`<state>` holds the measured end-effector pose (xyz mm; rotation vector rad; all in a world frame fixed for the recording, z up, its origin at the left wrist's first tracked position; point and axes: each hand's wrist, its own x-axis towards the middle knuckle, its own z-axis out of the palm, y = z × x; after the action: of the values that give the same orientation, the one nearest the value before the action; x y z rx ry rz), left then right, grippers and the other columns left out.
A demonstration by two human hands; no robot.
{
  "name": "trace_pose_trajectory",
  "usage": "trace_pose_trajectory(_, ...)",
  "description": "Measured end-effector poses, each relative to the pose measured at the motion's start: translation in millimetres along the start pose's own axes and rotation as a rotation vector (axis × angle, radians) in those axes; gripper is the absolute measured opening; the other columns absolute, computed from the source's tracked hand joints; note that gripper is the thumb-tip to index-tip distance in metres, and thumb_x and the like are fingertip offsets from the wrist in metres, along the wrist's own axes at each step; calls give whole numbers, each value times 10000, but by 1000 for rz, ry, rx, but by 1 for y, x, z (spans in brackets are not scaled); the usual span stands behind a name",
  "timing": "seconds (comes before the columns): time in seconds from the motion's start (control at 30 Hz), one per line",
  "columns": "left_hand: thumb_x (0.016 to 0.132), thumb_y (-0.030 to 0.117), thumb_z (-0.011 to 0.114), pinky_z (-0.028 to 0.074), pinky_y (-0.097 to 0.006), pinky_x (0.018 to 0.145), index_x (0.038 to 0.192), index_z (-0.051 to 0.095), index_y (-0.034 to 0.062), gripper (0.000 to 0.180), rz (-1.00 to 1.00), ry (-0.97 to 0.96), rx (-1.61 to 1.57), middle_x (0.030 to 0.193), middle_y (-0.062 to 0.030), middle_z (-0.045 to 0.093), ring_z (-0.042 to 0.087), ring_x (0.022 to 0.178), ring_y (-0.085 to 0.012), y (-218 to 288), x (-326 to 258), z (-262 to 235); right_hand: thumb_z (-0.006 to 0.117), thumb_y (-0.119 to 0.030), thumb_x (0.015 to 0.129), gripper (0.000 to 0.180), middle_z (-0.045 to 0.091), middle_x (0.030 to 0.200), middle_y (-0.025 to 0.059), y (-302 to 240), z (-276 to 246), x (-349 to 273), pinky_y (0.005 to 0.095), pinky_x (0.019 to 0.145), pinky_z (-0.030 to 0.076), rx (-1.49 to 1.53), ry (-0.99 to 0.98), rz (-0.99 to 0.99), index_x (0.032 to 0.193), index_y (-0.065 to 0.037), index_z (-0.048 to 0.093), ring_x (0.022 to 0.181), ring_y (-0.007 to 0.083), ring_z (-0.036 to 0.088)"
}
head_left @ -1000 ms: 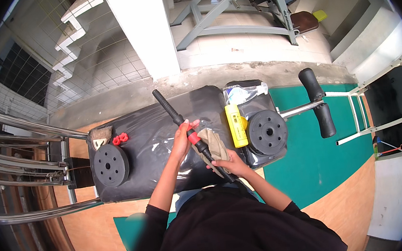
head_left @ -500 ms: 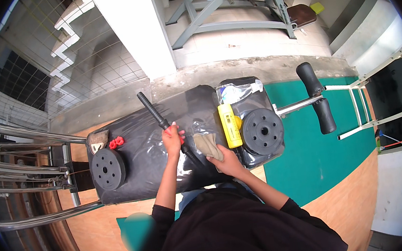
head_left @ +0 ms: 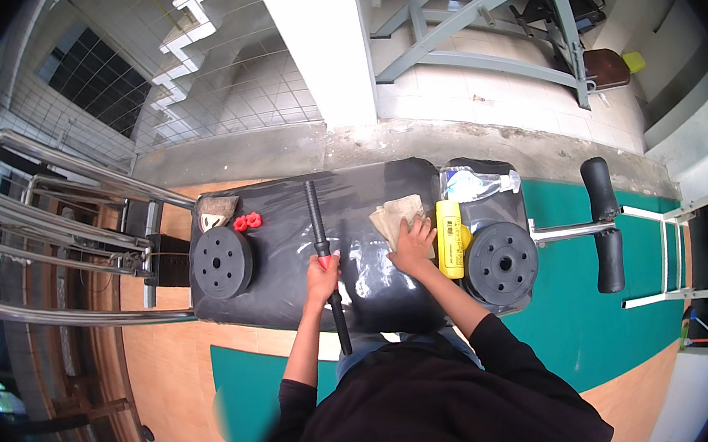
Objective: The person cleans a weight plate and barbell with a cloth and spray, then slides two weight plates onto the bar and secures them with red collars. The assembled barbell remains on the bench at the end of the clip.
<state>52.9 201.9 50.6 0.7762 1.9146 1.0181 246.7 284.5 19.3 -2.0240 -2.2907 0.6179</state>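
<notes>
A black dumbbell bar [head_left: 315, 212] with ribbed ends and a red middle grip lies in my left hand [head_left: 323, 279], whose fingers are wrapped round its middle. The bar points nearly straight away from me, over the black padded bench [head_left: 294, 303]. To its right, a beige folded cloth [head_left: 388, 219] is spread on the bench. My right hand [head_left: 414, 248] rests on the cloth with its fingers stretched apart. Just beside that hand lies a yellow bottle [head_left: 451, 241].
Black weight plates lie at the bench's left [head_left: 221, 263] and right [head_left: 501, 264]. Red collar nuts [head_left: 247, 223] and a small brown-and-white item [head_left: 218, 210] sit far left. A clear plastic bottle [head_left: 478, 183] lies far right. Padded rollers [head_left: 597, 189] extend beyond.
My right hand has set the cloth farther up the bench and loosened its fingers on it. The bar in my left hand has turned from a slant to nearly straight. The view has shifted.
</notes>
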Motion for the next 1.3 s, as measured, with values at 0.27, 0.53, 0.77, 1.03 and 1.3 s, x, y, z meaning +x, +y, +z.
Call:
trace_pose_trajectory(0.27,875,250,612,475,-317,539,998,479,-19,324,70,-81,68,694,-94,594,596,591,-172,-28,13,-22,720,-453,718,891,204,1429,264,6,9,-18,578,1051,196,-49,67,-130,1425,-122,289,1322,475,175)
trace_pose_trajectory(0.53,786,261,723,440,-376,836,1185,563,40,483,449,-281,459,1019,-183,535,542,943,-327,4,32,-29,556,-128,827,529,382,1306,178,22,30,-12,447,848,398,-96,255,-212,1318,-315,491,1110,367,405)
trace_pose_trajectory(0.77,767,183,722,444,-410,877,1190,573,100,456,577,-520,654,1100,-138,507,536,1022,-343,23,63,0,552,-143,828,460,379,1282,196,12,40,-14,438,836,408,-154,184,-7,1277,-236,528,1097,351,404)
trace_pose_trajectory(1.03,761,145,715,434,-407,877,1191,571,88,457,723,-616,699,1072,-129,525,532,1015,-337,-12,98,6,709,-260,766,649,319,1332,289,3,6,-67,463,1017,319,140,128,-118,1331,-67,453,1213,441,331)
trace_pose_trajectory(1.3,774,122,697,417,-390,900,1192,567,96,438,783,-655,685,1042,-112,524,506,1038,-309,-14,98,-9,747,-211,720,660,392,1246,265,14,8,-80,448,982,336,243,199,-30,1236,45,424,1156,409,379)
